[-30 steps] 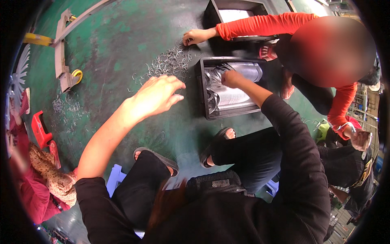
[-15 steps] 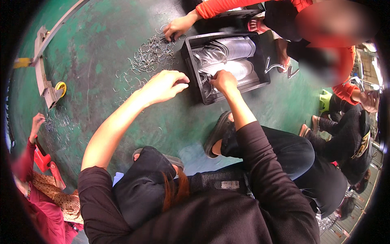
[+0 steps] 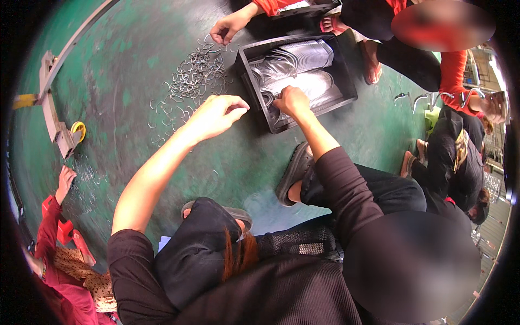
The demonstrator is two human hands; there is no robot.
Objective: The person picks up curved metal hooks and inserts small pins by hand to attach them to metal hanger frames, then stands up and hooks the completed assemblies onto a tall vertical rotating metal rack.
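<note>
Reaching forward over the green floor [image 3: 135, 81], the left hand [image 3: 214, 115] hovers with its thumb and fingers curled toward each other at the tips; whether a small piece is pinched between them I cannot tell. At its 11 o'clock lies a loose scatter of bent metal wire hooks [image 3: 192, 76], near but not touching the hand. The right hand [image 3: 291, 102] sits at 3 o'clock of the left, inside the near corner of a black plastic crate [image 3: 254, 103], with its fingers closed down onto the stacked rows of hooks [image 3: 303, 70] that fill it. At 12 o'clock another person's hand [image 3: 226, 30], on a red sleeve, rests at the far edge of the loose scatter. At 8 o'clock, well apart, a third person's hand [image 3: 66, 179] touches a smaller spread of hooks [image 3: 84, 181] on the floor.
</note>
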